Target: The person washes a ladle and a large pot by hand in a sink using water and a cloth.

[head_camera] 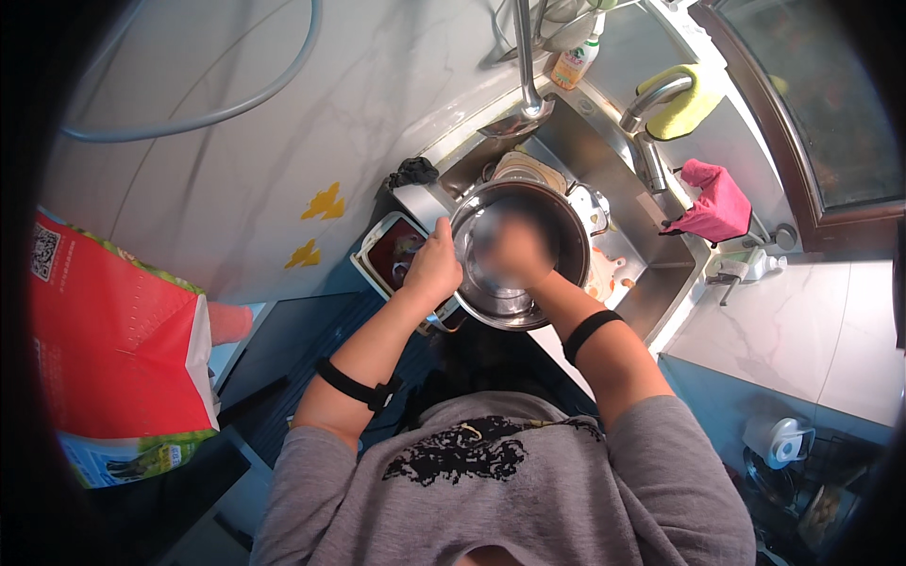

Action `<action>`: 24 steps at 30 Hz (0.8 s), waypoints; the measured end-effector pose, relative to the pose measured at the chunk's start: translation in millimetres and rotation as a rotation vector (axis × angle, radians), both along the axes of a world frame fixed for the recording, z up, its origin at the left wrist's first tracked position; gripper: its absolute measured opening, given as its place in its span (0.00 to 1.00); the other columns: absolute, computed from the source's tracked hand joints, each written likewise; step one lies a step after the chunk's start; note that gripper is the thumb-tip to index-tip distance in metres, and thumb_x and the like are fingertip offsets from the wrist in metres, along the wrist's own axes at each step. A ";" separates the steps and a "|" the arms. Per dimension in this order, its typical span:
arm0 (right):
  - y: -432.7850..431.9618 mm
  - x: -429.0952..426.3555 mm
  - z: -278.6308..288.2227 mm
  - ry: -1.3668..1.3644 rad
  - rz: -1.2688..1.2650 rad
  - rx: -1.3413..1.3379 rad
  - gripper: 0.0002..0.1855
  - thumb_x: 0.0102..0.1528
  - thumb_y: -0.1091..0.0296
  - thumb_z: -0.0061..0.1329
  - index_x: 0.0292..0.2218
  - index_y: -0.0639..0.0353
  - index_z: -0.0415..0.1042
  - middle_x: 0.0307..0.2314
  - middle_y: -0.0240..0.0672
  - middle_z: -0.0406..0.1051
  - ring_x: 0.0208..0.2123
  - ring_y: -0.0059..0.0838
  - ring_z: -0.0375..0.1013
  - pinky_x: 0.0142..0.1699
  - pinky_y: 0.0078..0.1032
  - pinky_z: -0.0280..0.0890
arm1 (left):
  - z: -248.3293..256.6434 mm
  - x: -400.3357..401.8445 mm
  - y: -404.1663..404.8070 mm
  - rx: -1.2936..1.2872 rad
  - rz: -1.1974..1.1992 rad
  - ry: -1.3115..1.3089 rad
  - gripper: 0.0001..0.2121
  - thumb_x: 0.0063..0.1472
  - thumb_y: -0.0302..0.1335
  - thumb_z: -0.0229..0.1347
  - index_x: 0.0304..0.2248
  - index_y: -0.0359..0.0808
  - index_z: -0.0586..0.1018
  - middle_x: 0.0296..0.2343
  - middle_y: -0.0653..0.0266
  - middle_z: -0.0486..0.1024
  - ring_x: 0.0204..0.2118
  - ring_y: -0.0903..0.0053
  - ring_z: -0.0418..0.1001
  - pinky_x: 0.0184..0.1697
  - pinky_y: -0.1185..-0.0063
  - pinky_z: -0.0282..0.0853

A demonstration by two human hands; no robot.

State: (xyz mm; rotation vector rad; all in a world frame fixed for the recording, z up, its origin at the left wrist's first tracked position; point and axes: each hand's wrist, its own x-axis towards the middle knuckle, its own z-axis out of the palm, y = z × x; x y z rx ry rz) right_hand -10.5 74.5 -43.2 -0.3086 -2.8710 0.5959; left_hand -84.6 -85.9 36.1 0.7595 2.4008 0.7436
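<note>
A round stainless steel pot [575, 297] is held tilted at the near left side of a steel sink [637, 283]. My left hand [433, 267] grips the pot's left rim, thumb upward. My right hand [520, 247] reaches inside the pot; it is blurred, so its fingers and anything in them cannot be made out. Behind the pot, a tan cutting board or tray [531, 166] and a metal pot handle [601, 209] show in the sink. Below my left hand is a white-rimmed bin [361, 258] with dark red contents.
A ladle [527, 85] hangs over the sink's back corner, near an orange bottle [572, 67]. The faucet [651, 166] bears a yellow-green cloth [683, 106]; a pink cloth [718, 201] hangs beside it. A large red bag [127, 339] stands left. A window frame [800, 141] borders the right.
</note>
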 end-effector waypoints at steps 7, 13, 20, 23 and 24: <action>15.4 4.6 -24.7 -0.010 0.009 -0.054 0.14 0.42 0.63 0.53 0.30 0.61 0.72 0.27 0.43 0.70 0.29 0.40 0.70 0.34 0.33 0.65 | 1.7 0.8 3.9 -0.053 0.024 -0.003 0.17 0.49 0.17 0.48 0.38 0.30 0.56 0.34 0.37 0.68 0.38 0.46 0.69 0.41 0.60 0.65; 24.9 21.5 -27.5 -0.046 -0.020 -0.003 0.13 0.43 0.62 0.52 0.29 0.61 0.73 0.26 0.42 0.71 0.28 0.39 0.71 0.33 0.32 0.66 | -4.2 -1.8 2.0 -0.010 0.015 -0.018 0.18 0.49 0.17 0.48 0.39 0.29 0.56 0.35 0.36 0.68 0.39 0.45 0.68 0.41 0.60 0.64; -9.3 -12.9 -23.5 0.178 0.128 -0.008 0.10 0.43 0.64 0.49 0.27 0.60 0.72 0.25 0.41 0.68 0.28 0.40 0.68 0.33 0.34 0.63 | -16.9 -3.6 -6.0 0.151 -0.029 0.011 0.19 0.46 0.17 0.48 0.39 0.29 0.55 0.34 0.35 0.67 0.39 0.43 0.66 0.41 0.61 0.63; -31.0 -15.5 -5.4 -0.373 0.255 0.126 0.25 0.49 0.65 0.42 0.47 0.66 0.64 0.47 0.44 0.64 0.48 0.39 0.64 0.50 0.34 0.60 | -10.7 -1.9 -3.0 0.154 -0.027 0.025 0.20 0.46 0.17 0.48 0.40 0.29 0.55 0.33 0.34 0.67 0.37 0.43 0.66 0.39 0.60 0.63; -40.2 -17.5 27.0 -0.585 0.325 0.141 0.28 0.52 0.64 0.36 0.53 0.68 0.57 0.54 0.47 0.55 0.53 0.39 0.58 0.55 0.36 0.55 | -6.9 -0.5 -3.6 0.139 -0.015 0.023 0.20 0.46 0.17 0.48 0.40 0.28 0.55 0.33 0.34 0.67 0.37 0.43 0.66 0.39 0.60 0.63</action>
